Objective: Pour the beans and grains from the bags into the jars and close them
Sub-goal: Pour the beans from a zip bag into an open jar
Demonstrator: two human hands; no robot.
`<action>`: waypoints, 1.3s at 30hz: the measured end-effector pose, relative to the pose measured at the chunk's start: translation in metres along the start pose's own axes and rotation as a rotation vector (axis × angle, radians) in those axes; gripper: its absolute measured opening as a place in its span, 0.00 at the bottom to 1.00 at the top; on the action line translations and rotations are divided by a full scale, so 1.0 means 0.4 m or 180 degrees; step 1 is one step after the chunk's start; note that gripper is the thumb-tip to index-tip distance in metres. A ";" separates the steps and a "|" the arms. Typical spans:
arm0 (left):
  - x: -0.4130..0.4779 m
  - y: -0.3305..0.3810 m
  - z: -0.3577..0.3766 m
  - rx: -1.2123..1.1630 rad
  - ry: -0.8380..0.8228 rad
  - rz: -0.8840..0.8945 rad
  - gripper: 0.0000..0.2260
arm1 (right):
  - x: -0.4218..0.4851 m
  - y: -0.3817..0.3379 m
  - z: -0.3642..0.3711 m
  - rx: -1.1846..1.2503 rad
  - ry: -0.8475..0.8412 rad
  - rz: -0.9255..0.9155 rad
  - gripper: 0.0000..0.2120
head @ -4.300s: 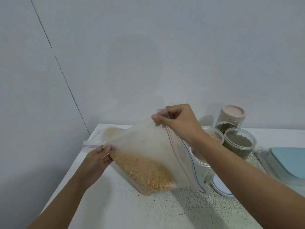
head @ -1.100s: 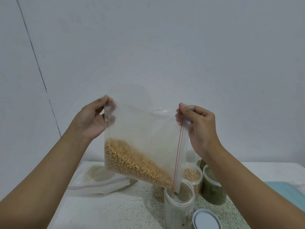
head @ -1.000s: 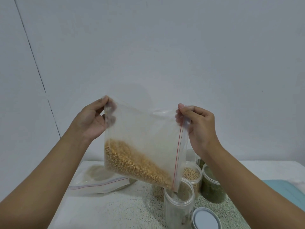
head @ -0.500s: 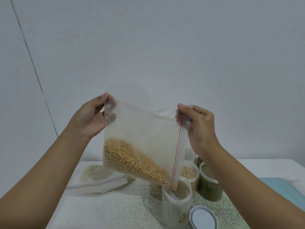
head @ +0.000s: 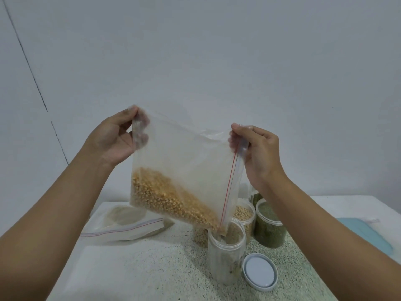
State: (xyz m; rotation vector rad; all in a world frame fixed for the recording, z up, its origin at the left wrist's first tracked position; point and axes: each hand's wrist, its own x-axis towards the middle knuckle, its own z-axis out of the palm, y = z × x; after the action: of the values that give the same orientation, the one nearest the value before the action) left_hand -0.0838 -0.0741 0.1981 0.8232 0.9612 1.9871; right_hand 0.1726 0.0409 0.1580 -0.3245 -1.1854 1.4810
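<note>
I hold a clear zip bag [head: 186, 166] of yellow grains up over the table, tilted so its red-striped mouth points down to the right. My left hand [head: 112, 142] pinches its upper left corner. My right hand [head: 258, 153] pinches the top of the zip edge. The bag's lowest corner sits in the mouth of an open clear jar [head: 225, 255]. The grains lie along the bag's lower edge, down to that corner. A white lid with a blue rim [head: 260, 270] lies beside the jar on the right.
Behind the open jar stand a jar of pale beans [head: 244, 216] and a jar of green grains [head: 268, 227]. A flat zip bag [head: 125, 227] lies on the speckled table [head: 141, 268] at left. A light blue lid [head: 366, 233] lies at right. A grey wall is close behind.
The bag was lifted from the table and tipped over the open jar. In the last second the grains have slid down toward the lower corner in the jar's mouth.
</note>
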 end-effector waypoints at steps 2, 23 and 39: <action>-0.002 0.000 0.003 -0.0012 -0.0005 0.0003 0.02 | -0.001 0.000 -0.002 0.0007 0.0003 0.0001 0.08; -0.009 0.001 -0.002 -0.0133 -0.0049 -0.0047 0.04 | -0.004 -0.003 -0.007 -0.0058 -0.0027 0.0024 0.08; -0.009 0.005 0.006 -0.0121 -0.0114 -0.0061 0.06 | -0.013 -0.008 -0.002 -0.0077 0.0054 -0.0007 0.08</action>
State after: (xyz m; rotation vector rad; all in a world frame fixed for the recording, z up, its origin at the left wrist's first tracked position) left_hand -0.0806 -0.0772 0.2004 0.8230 0.9048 1.9618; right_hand 0.1770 0.0363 0.1581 -0.3516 -1.1904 1.4603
